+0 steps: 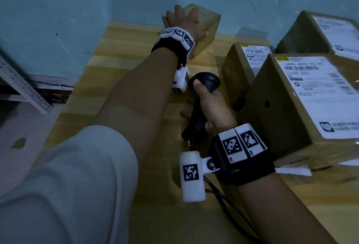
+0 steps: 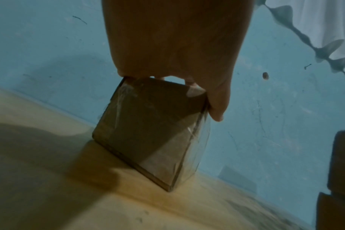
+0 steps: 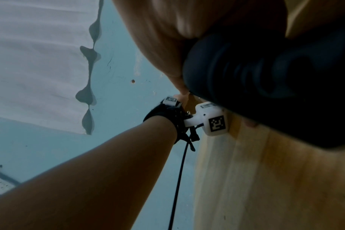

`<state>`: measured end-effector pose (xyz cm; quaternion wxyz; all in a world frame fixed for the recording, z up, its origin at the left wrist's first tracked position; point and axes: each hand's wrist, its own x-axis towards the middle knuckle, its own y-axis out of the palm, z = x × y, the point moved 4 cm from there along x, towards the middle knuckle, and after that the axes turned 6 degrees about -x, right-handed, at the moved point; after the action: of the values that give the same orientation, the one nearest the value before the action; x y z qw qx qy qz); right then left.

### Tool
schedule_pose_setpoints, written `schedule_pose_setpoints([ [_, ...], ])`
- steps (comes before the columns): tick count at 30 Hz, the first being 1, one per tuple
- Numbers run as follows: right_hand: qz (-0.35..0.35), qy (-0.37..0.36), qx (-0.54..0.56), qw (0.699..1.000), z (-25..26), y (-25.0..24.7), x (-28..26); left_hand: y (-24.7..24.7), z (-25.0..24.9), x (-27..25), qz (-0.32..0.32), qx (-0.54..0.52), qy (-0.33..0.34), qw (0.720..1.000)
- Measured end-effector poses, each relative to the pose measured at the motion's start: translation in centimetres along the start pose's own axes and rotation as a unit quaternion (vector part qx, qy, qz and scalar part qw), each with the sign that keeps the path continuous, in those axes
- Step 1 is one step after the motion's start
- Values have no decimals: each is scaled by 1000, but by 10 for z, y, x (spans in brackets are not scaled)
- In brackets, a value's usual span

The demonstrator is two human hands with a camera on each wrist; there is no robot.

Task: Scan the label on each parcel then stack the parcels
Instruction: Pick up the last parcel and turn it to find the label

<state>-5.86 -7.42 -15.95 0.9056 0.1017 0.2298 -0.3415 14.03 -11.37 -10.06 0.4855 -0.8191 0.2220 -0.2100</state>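
A small brown parcel [image 1: 207, 24] stands at the far end of the wooden table [image 1: 124, 80], against the blue wall. My left hand [image 1: 191, 21] grips it from above, fingers over the far side and thumb [image 2: 217, 107] on the near right edge. The left wrist view shows this parcel [image 2: 148, 132] wrapped in clear tape and tipped onto one lower edge. No label shows on it. My right hand [image 1: 211, 106] holds a black barcode scanner [image 1: 208, 80] by its handle, low over the table middle. The scanner [image 3: 266, 77] fills the right wrist view.
Three labelled parcels sit at the right: a narrow one [image 1: 239, 73], a large one [image 1: 310, 98] in front, another [image 1: 320, 32] behind. The scanner's cable [image 1: 229, 203] trails toward me. A metal rack [image 1: 23, 86] stands left of the table.
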Motion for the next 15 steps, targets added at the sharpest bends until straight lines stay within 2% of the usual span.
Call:
schedule_pose_setpoints([
  [10, -4, 0, -2, 1000, -2, -1, 5, -8, 11, -6, 21, -44, -47, 998],
  [15, -7, 15, -8, 1000, 1, -1, 0, -19, 24, -28, 30, -16, -58, 998],
])
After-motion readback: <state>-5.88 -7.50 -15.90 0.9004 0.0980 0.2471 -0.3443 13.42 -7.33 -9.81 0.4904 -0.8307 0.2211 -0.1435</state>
